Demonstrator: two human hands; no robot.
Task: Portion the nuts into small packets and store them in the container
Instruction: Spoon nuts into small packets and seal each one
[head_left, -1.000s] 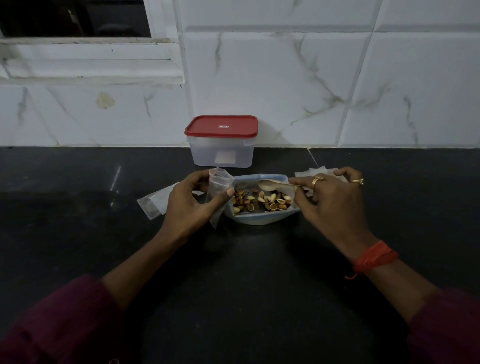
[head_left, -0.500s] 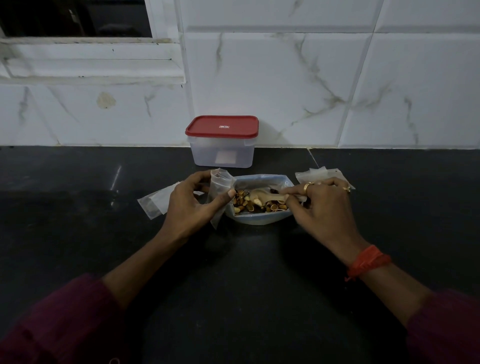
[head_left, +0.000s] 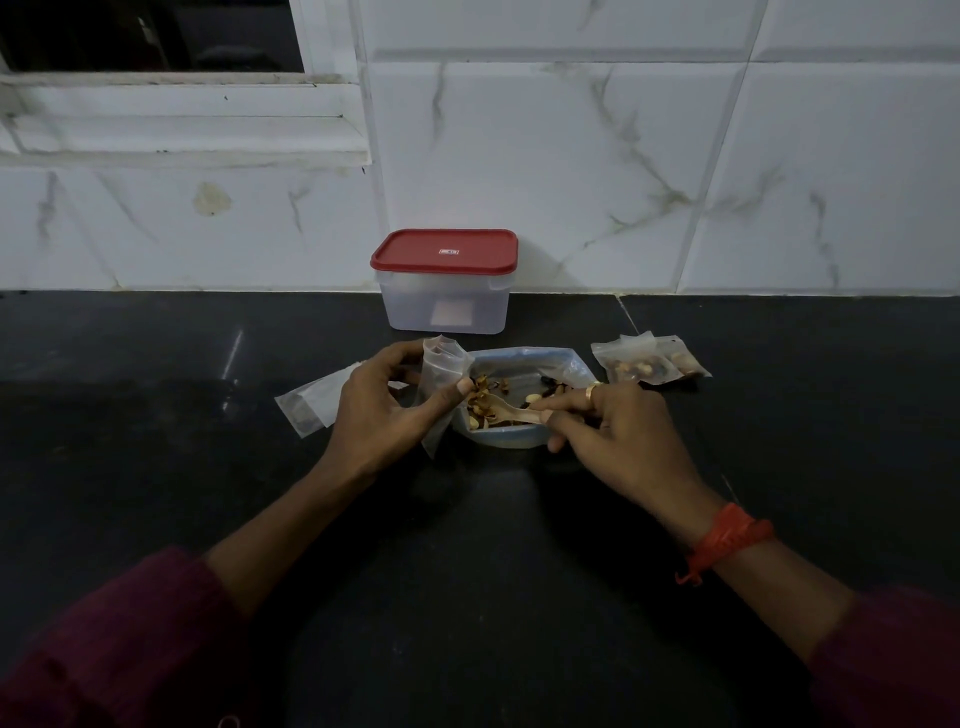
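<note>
A large clear bag (head_left: 524, 358) lies open on the black counter with mixed nuts (head_left: 480, 402) inside. My left hand (head_left: 382, 410) holds a small clear packet (head_left: 441, 366) upright at the bag's left edge, mouth up. My right hand (head_left: 618, 436) grips a small wooden spoon (head_left: 511, 414) whose bowl is down among the nuts, pointing left toward the packet. Behind the bag, against the wall, stands a clear container (head_left: 444, 301) closed by a red lid (head_left: 445, 250). Filled small packets (head_left: 647, 364) lie to the right of the bag.
Empty flat packets (head_left: 309, 405) lie on the counter left of my left hand. A white marble-tiled wall (head_left: 623, 156) rises behind the counter, with a window ledge (head_left: 182, 135) at upper left. The dark counter (head_left: 467, 545) stretches toward me between my arms.
My right hand has dropped the spoon from above the bag into the nuts and pushed it leftward. It now uncovers the filled packets on the right. My left hand keeps the packet still.
</note>
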